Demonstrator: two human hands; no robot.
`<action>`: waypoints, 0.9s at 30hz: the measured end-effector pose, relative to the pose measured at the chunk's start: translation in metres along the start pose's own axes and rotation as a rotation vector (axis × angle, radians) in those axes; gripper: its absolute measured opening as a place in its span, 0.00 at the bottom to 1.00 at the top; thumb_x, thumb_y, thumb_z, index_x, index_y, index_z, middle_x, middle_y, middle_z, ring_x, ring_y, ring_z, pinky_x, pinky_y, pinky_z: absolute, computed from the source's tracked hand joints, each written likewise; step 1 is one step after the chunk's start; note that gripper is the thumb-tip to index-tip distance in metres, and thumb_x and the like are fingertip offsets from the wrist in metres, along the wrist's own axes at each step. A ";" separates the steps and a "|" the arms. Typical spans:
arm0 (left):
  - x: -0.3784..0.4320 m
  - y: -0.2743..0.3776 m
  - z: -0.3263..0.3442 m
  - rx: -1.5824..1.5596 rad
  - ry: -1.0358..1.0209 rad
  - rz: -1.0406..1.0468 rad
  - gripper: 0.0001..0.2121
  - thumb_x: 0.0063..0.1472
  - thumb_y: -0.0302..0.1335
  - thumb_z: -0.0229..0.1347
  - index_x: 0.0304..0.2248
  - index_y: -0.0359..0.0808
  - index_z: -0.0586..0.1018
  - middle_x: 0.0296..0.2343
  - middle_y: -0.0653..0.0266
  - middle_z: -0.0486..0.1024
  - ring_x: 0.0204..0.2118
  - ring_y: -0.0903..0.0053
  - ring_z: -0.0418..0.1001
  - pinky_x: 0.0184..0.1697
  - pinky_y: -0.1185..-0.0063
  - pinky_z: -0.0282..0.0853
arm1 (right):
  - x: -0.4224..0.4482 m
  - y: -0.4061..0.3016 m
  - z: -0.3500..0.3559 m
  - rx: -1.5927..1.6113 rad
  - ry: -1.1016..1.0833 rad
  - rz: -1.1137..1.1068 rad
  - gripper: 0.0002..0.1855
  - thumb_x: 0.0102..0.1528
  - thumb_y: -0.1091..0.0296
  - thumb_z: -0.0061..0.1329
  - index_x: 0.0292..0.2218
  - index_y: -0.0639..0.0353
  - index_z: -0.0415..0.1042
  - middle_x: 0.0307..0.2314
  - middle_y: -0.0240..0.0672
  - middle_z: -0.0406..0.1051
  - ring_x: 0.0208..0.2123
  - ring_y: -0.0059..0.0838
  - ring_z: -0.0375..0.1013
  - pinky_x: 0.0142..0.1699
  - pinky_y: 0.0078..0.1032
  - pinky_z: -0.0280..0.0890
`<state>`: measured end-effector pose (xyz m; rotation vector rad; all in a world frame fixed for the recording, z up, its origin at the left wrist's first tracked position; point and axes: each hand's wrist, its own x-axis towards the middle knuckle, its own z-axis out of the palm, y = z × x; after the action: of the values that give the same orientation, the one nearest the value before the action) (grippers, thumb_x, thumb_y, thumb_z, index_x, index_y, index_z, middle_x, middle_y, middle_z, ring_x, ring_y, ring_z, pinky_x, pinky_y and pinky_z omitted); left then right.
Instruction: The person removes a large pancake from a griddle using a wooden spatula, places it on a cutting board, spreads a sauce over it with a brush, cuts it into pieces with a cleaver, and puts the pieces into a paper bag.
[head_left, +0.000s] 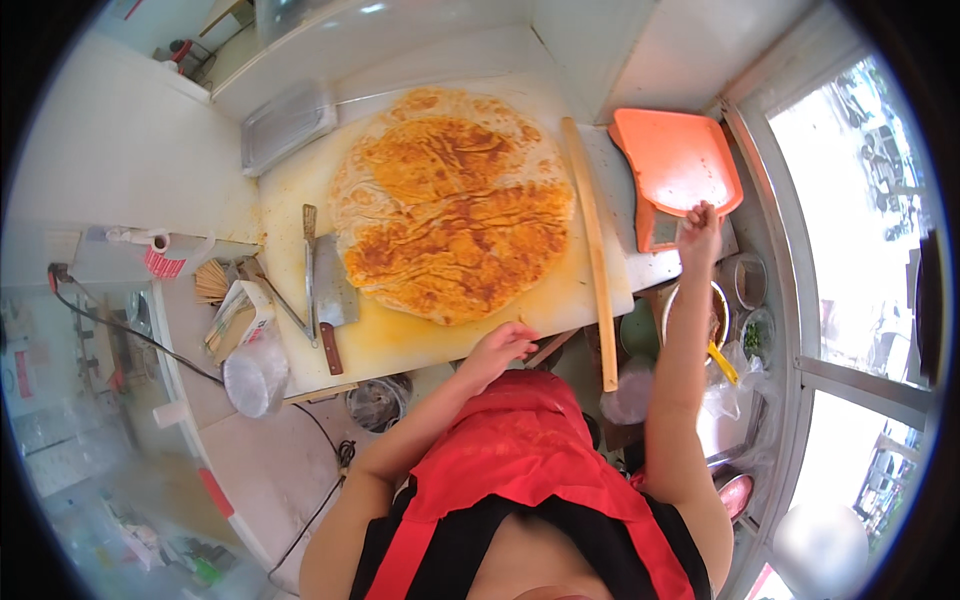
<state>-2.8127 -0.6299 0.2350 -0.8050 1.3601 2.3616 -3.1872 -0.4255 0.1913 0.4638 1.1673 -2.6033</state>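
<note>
A large round flatbread (457, 202), browned and coated in orange-red sauce, lies on a pale cutting board (390, 337). My left hand (504, 352) hovers by the board's near edge, just below the bread, fingers apart and holding nothing. My right hand (700, 229) is at the near edge of the orange plastic lid (675, 161) of a bin, fingers bent; whether it grips the rim cannot be told. Between bread and bin lies a long wooden stick (592, 255). Left of the bread are a cleaver (334, 292) and metal tongs (309, 262).
A clear tray (285, 127) stands at the back left. Wooden skewers (212, 281), a paper box (241, 319) and a plastic-wrapped container (256, 379) are at the left. A pot (724, 300) with a yellow-handled utensil (722, 364) sits below my right forearm, beside a tub of chopped greens (754, 335).
</note>
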 end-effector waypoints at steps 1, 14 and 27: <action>-0.017 0.003 -0.022 -0.011 0.066 0.036 0.11 0.63 0.27 0.46 0.44 0.34 0.69 0.43 0.64 0.70 0.43 0.77 0.69 0.46 0.81 0.63 | 0.000 0.031 0.026 0.049 0.025 -0.090 0.07 0.57 0.67 0.44 0.32 0.60 0.67 0.21 0.28 0.64 0.22 0.17 0.61 0.24 0.14 0.55; -0.167 0.020 -0.268 0.079 0.927 0.278 0.11 0.61 0.26 0.48 0.43 0.35 0.71 0.40 0.66 0.71 0.43 0.79 0.68 0.47 0.80 0.61 | -0.057 0.289 0.242 -0.374 -0.199 0.412 0.14 0.57 0.72 0.45 0.43 0.71 0.67 0.32 0.37 0.70 0.32 0.28 0.71 0.40 0.22 0.71; -0.104 0.016 -0.385 1.012 1.294 0.073 0.42 0.47 0.42 0.61 0.56 0.32 0.53 0.56 0.35 0.42 0.58 0.44 0.44 0.59 0.57 0.43 | -0.196 0.257 0.133 -0.813 -0.263 0.387 0.11 0.58 0.74 0.42 0.40 0.72 0.70 0.30 0.40 0.73 0.32 0.28 0.74 0.38 0.24 0.69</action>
<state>-2.6150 -0.9674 0.1568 -1.9152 2.5948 0.6233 -2.9411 -0.6732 0.1766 0.1377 1.6812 -1.6171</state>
